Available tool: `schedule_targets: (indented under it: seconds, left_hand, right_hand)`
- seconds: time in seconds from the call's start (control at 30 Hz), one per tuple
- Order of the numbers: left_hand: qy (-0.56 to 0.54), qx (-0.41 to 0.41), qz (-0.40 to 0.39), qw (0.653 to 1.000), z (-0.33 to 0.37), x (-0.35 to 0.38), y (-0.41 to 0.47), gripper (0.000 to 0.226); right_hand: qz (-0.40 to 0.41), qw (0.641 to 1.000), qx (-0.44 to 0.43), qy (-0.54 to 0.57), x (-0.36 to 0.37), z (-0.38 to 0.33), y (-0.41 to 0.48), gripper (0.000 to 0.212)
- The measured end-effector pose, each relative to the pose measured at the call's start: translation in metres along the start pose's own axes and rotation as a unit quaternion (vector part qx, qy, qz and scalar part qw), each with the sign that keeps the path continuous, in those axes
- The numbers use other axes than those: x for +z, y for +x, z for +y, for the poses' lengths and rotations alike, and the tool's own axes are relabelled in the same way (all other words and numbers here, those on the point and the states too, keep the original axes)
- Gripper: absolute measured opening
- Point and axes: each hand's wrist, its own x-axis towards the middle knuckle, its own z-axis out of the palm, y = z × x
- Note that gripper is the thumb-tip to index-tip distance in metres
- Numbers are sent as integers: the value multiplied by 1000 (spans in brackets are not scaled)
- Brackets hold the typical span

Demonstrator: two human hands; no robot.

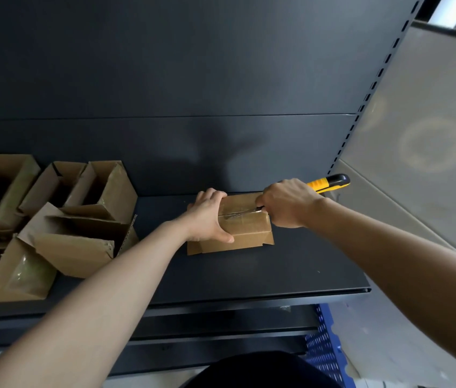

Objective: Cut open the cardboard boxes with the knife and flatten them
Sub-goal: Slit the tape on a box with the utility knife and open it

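The person's left forearm (109,289) and right forearm (389,247) are bare along all their visible length, the left hand (207,217) and right hand (288,203) are likewise uncovered, and a rounded mass of dark, almost black clothing (254,371) shows at the bottom edge of the view between the two arms.

No text, label, brand or number could be read on the taped box (245,219), the knife (330,182) or the shelf (277,270)

Shop or stockroom; dark metal gondola shelf (249,275), slotted upright (372,88); opened cardboard boxes (75,239)
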Motion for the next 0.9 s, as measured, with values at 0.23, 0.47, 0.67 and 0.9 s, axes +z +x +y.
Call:
schedule_targets:
  seconds: [0.23,0.47,0.67,0.9]
  left_hand:
    - [27,17,1,999,-2,1,1,102]
    - [55,29,24,998,-2,5,-1,99]
    - [81,32,24,996,1,6,-2,97]
    - [104,44,18,993,9,2,-6,93]
  right_hand:
    - [-10,998,48,-31,-7,-16,-2,29]
    - [-25,998,38,-52,-17,-29,-4,26]
    - [-39,993,70,-89,-14,-53,2,11]
    - [-25,994,80,-72,6,-20,-10,24]
